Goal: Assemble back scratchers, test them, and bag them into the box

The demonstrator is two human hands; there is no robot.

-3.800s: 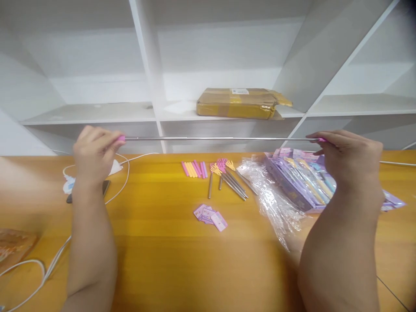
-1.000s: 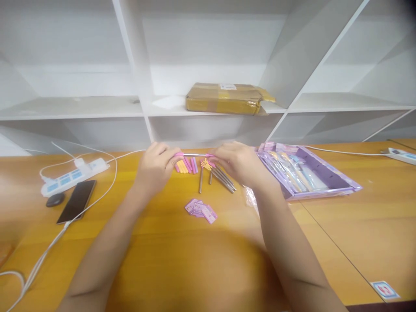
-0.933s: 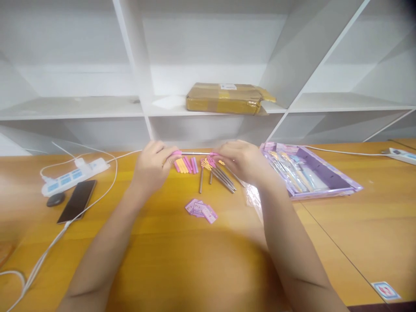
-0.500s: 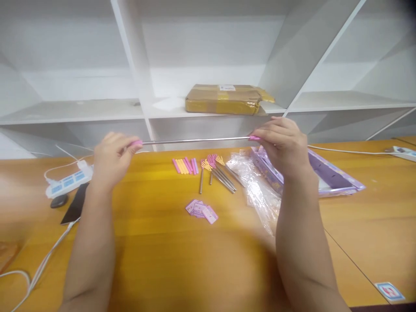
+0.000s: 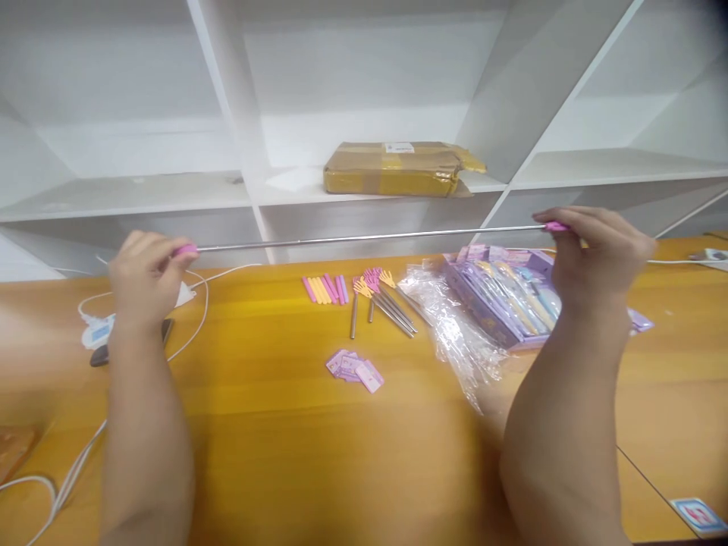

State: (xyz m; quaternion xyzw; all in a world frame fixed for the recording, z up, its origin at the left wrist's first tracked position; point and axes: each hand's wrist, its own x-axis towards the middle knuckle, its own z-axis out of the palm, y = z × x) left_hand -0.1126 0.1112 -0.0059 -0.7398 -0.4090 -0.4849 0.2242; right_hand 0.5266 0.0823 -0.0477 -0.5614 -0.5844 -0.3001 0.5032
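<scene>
Stretched between my hands above the table is a thin silver telescopic back scratcher [image 5: 364, 239] with pink ends. My left hand [image 5: 145, 277] pinches its pink left end. At the other side, my right hand [image 5: 597, 246] grips the pink right end; the fingers partly cover its shape. Below the rod lie several shorter back scratchers [image 5: 392, 307] with pink and yellow hand-shaped heads. Beside them is a row of pink, yellow and purple handle sleeves [image 5: 325, 289]. Small purple cards [image 5: 353, 368] sit in a loose pile nearer to me.
A purple box [image 5: 483, 307] of wrapped items stands at the right, with crumpled clear plastic bags [image 5: 455, 334] beside it. A taped carton [image 5: 398, 171] rests on the shelf behind. At the left are a power strip [image 5: 98, 331] and white cables [image 5: 73, 459].
My hands have moved apart, the right one much farther, and the rod between them has become longer. The wrapped items in the purple box now show.
</scene>
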